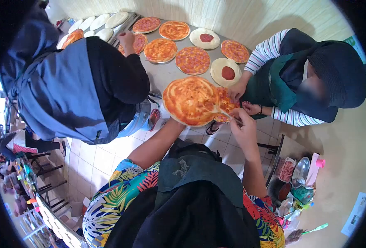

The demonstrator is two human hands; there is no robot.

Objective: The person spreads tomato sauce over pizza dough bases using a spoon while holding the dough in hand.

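Observation:
In the head view, a round pizza base (190, 101) spread with red-orange sauce is held up in front of me. My left hand (177, 125) supports it from below, and its fingers are hidden under the dough. My right hand (244, 129) is closed around the handle of a spoon (221, 112), whose head is over the right edge of the base. Just beyond that edge is a smaller topped pizza (227, 103), partly covered by mine. A co-worker's hand (236, 90) reaches to this second pizza from the right.
On the metal table (160, 72) lie several sauced bases, including a pale base (225, 72) with a sauce blob. Plain dough rounds (117, 19) sit at the far left. Co-workers stand on both sides. A side shelf holds a metal bowl (301, 171) and a tub of chopped topping (286, 170).

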